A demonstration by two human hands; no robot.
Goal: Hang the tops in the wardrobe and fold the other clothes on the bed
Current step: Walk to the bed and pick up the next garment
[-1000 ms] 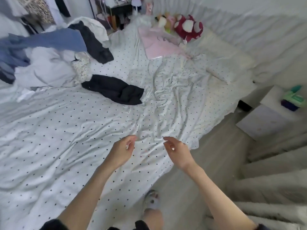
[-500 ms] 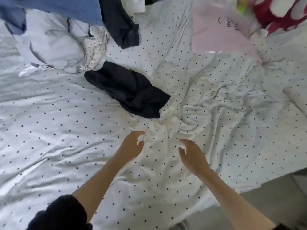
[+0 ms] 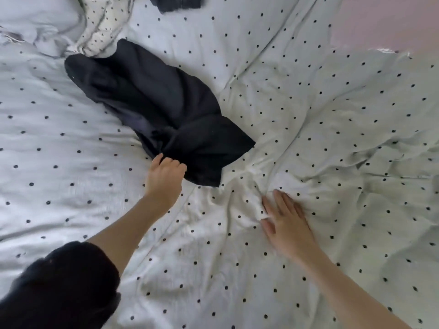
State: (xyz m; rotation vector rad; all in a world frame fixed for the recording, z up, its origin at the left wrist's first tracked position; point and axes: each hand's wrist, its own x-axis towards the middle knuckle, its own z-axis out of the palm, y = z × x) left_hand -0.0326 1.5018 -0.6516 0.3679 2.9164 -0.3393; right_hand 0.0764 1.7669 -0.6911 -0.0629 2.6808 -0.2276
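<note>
A rumpled white bedsheet (image 3: 308, 115) with small black dots fills the view. A crumpled black garment (image 3: 154, 103) lies on it at about 11 o'clock from centre. The left hand (image 3: 165, 176) grips the garment's near edge, fingers curled into the cloth. The right hand (image 3: 287, 222), at 4 o'clock, rests flat on the sheet with fingers spread. More clothes (image 3: 99, 27) sit at 11 o'clock, top edge.

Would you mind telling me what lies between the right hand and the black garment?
In the head view, only rumpled dotted sheet lies between the right hand and the black garment.
</note>
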